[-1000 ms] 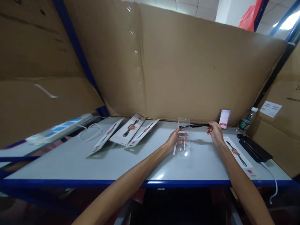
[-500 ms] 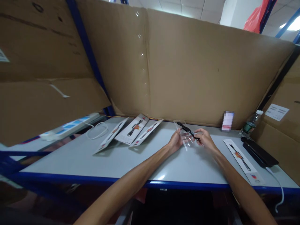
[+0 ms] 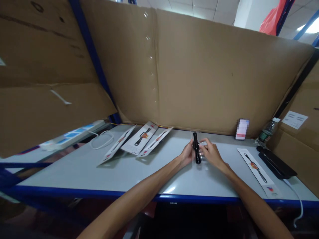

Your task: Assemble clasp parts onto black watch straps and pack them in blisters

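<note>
Grey counter, blue front edge. Past mid-counter: left hand and right hand, fingers of both pinched on one slim black strap lying front-to-back between them. Right edge: printed card. Far-left: three backing cards. Behind: cardboard wall.
</note>
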Tool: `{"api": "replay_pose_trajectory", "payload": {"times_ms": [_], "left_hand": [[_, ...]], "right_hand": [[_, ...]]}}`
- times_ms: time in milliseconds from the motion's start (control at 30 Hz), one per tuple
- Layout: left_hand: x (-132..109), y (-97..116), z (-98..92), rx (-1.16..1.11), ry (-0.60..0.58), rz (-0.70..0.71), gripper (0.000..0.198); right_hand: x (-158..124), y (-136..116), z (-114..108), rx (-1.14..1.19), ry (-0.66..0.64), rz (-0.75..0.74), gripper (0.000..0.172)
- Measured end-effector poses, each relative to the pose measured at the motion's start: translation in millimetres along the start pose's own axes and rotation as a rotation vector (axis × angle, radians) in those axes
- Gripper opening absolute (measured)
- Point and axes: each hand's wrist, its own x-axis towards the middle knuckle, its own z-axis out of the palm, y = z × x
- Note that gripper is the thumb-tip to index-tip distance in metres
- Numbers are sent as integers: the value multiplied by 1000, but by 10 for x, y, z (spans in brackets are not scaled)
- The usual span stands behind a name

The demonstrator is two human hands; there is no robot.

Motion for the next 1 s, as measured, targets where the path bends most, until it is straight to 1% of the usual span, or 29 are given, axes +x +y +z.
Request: {"api": "replay_pose_trajectory", "payload": {"times_ms": [100, 167, 267, 333, 400, 467, 500, 567, 633, 700, 767, 833, 933, 1000], "left_hand": [[-34, 20, 12, 32, 54, 16, 45], [-61, 40, 8, 56, 85, 31, 44], [-87, 68, -15, 66, 101, 63, 41], [-89, 90, -32, 53, 109, 85, 40], [-80, 116, -45, 36, 127, 92, 40], [-69, 138, -51, 37, 144, 93, 42], [-65, 146, -52, 41, 150, 94, 43], [-61, 152, -51, 43, 153, 105, 43], [-63, 149, -46, 30, 140, 121, 42], [-66, 141, -37, 21, 124, 119, 43], [-70, 133, -24, 21, 115, 104, 45], [-79, 124, -10, 20, 126, 92, 46], [-99, 117, 5, 27, 122, 84, 45], [-107, 118, 6, 30, 101, 106, 43]], "right_hand": [[63, 72, -159, -89, 142, -8, 23], [103, 133, -259, -170, 204, 8, 23], [96, 171, -362, -238, 220, 61, 18], [10, 149, -441, -283, 208, 108, 17], [-167, 108, -579, -388, 165, 158, 17], [-443, 70, -803, -568, 86, 223, 18], [-611, 57, -941, -659, 70, 277, 19], [-974, 45, -1236, -840, 80, 427, 25], [-1317, 54, -1486, -1008, 60, 594, 34], [-1589, 77, -1627, -1087, 9, 756, 46], [-1761, 114, -1653, -1064, -44, 848, 53], [-1835, 166, -1617, -1037, -64, 872, 55], [-1823, 262, -1579, -999, -34, 894, 58], [-1786, 320, -1589, -946, -19, 919, 63]]}}
